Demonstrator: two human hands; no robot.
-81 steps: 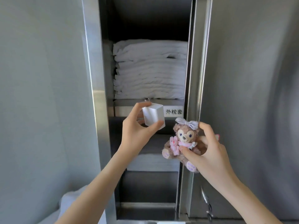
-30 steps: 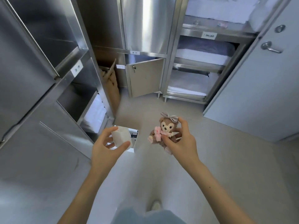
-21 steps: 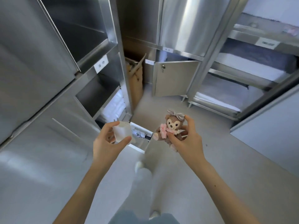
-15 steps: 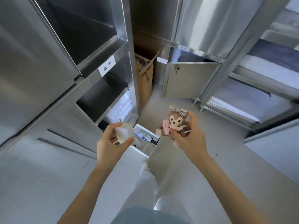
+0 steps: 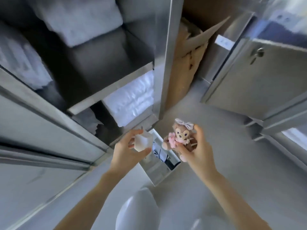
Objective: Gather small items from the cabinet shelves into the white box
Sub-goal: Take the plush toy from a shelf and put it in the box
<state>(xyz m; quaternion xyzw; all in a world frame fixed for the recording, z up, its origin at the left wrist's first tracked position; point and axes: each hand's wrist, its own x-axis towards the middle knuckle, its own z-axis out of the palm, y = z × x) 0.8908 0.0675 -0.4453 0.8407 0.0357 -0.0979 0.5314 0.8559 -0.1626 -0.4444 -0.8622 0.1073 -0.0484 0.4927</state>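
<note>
A: What's in each grip?

B: The left hand (image 5: 127,149) pinches a small white cube (image 5: 143,142); the right hand (image 5: 197,149) clasps a plush bear (image 5: 180,138) — both above the white box (image 5: 159,173) on the floor.

A: Progress?

B: 2 items gathered but not yet dropped in. The box already holds something dark — too blurred to identify.

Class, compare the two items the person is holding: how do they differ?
The white block in the left hand is plain, pale and boxy; the plush toy in the right hand is brown, with pink trim and a bow. Both are small, gripped by fingertips above the white box.
</note>
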